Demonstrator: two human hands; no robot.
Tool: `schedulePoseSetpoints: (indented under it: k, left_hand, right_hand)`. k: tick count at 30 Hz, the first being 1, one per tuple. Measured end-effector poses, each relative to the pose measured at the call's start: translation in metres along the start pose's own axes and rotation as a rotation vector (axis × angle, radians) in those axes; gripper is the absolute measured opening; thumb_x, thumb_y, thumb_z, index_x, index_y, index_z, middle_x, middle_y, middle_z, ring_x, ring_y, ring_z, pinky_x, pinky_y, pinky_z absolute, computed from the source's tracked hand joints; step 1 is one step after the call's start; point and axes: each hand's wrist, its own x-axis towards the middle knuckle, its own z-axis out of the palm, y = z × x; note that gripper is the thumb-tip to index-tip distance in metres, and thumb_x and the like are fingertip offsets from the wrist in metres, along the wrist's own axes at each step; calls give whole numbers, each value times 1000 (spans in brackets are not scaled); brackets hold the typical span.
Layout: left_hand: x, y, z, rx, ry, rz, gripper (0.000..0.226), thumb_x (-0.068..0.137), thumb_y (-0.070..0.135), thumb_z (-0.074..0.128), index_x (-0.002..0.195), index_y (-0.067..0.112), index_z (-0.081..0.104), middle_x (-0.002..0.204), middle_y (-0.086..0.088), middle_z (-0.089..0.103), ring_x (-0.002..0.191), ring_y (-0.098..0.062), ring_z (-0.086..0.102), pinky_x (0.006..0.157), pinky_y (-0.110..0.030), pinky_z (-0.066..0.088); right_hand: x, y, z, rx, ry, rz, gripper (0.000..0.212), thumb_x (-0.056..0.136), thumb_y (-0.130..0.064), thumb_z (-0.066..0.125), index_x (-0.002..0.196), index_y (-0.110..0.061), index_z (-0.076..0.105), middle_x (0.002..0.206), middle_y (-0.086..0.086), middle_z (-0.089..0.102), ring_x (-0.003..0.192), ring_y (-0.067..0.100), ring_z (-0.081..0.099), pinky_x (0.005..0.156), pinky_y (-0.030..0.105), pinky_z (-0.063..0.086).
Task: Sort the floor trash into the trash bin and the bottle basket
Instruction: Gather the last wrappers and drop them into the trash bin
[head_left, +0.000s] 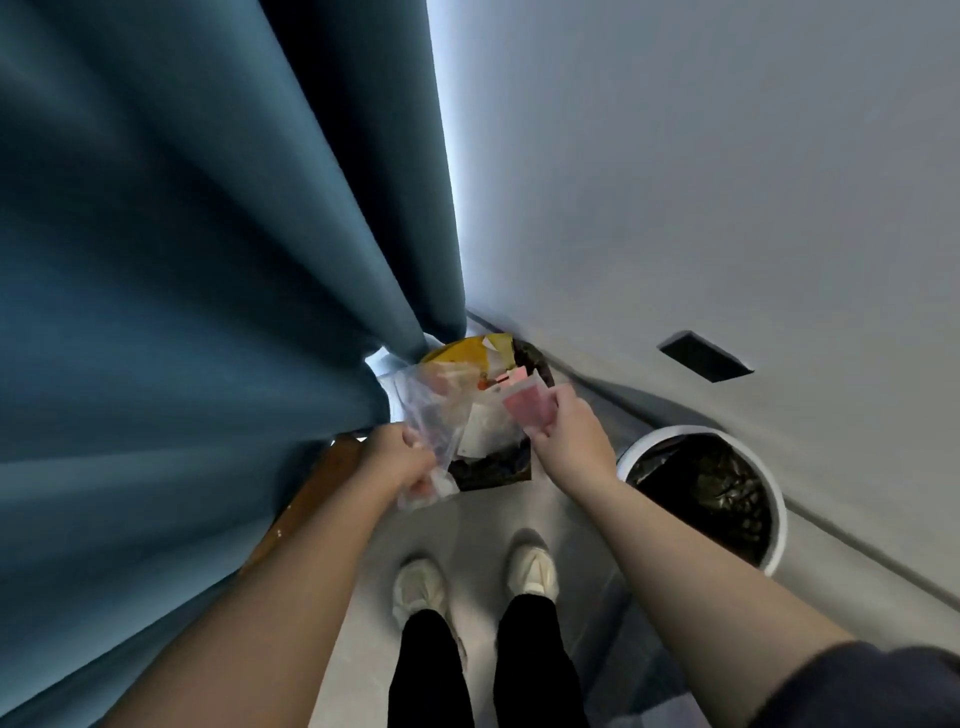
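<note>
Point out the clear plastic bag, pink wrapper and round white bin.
clear plastic bag (429, 411): head view, its middle.
pink wrapper (524, 405): head view, its face.
round white bin (691, 430): head view, top rim.

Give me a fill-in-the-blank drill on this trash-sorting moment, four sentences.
The packet pinched by the right hand is ____ in colour. The left hand grips a clear plastic bag beside a ____ curtain. The round bin has a ____ rim. Its liner is ____.
Missing words: pink; blue; white; black.
</note>
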Motion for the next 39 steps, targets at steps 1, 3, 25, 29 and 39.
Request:
schedulePoseSetpoints:
  k: [1,3,25,29,39]
  left_hand:
    - [21,-3,13,11,-7,-12,11,83,0,58,84,11,57,78,-12,61,62,-21,63,42,-21,50]
    - [63,-10,39,-5,-27,-36,18,78,-6,56,78,12,55,78,-12,56,73,-27,62,60,-34,59]
    - [169,-29,91,413,15,270,56,89,13,54,142,16,35,140,-9,31,122,-30,44,100,-38,38]
    - [177,-52,97,778,75,587,63,89,19,56,145,23,28,154,-3,18,134,-29,32,98,-44,41]
    - [249,-79,136,1546,-34,451,72,95,61,16,151,24,-10,156,-16,-21,144,-29,-21,110,-53,-18]
  right_hand:
    - [19,9,15,-5,-3,6,24,88,-25,61,106,-19,46,105,5,53,93,28,56,75,41,48]
    - [54,26,46,-8,5,6,27,88,-28,61,110,-21,46,106,3,52,93,27,56,69,37,44]
    - [105,83,135,-352,-189,-218,66,89,-12,49,148,-25,22,154,4,21,136,29,27,90,41,46]
    - [119,90,160,-568,-332,-280,75,91,-13,47,152,-28,6,161,6,-1,147,34,-1,114,49,25]
    - [182,103,215,-1020,-444,-301,71,98,-55,27,149,-33,-18,155,5,-30,141,38,-27,112,64,-2]
